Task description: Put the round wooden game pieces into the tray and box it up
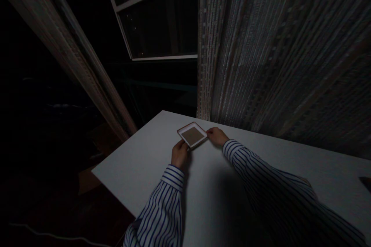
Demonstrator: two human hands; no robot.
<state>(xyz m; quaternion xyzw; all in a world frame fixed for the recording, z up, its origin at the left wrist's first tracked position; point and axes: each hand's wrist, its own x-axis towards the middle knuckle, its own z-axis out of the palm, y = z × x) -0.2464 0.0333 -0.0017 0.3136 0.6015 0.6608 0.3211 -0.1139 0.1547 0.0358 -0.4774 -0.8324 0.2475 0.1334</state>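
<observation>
A small square box or frame [193, 135] with a reddish-brown rim, white inner walls and a brown bottom is held between my hands over the white table [139, 154]. My left hand [180, 155] is closed on its near left corner. At its right corner, the fingers of my right hand [218, 136] pinch the rim. The undersides of the box and the tips of some fingers are hidden, and the light is dim.
Behind the table hang a patterned curtain [246, 46] on the right and another [78, 54] on the left, with a dark window [162, 19] between them. A dark object [365, 182] lies at the table's right. A pale cable [55, 235] runs at the lower left.
</observation>
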